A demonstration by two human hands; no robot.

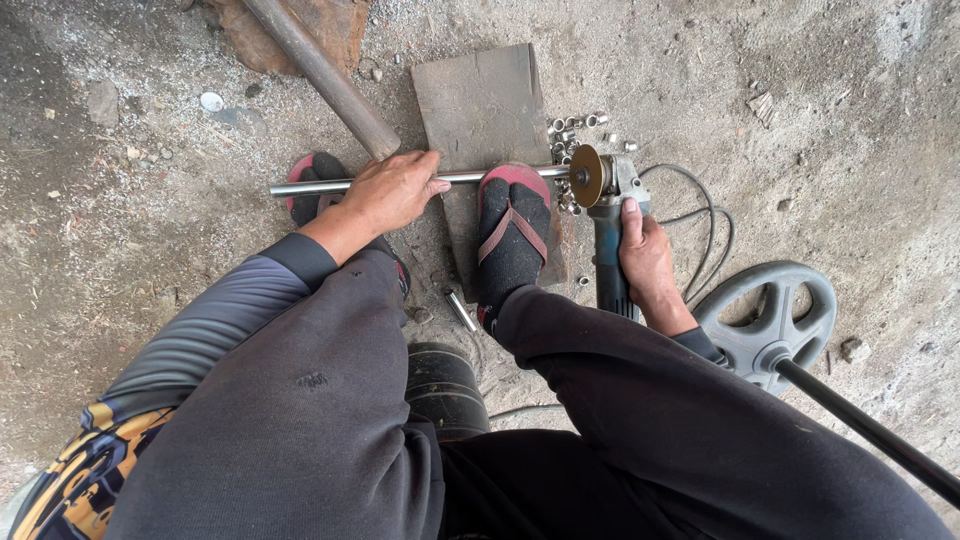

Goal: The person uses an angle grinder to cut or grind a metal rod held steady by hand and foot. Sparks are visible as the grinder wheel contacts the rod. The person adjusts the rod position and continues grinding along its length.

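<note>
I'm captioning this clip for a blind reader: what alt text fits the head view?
A seated person's right hand holds a blue angle grinder at the end of a thin metal tube, which the left hand and a sandalled foot pin across a wooden block. Small cut rings lie on the ground nearby.

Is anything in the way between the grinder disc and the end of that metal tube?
Nothing visible. The disc of the angle grinder in the right hand sits right at the end of the metal tube. The left hand and a sandalled foot press the tube farther back; cut rings lie beyond.
</note>
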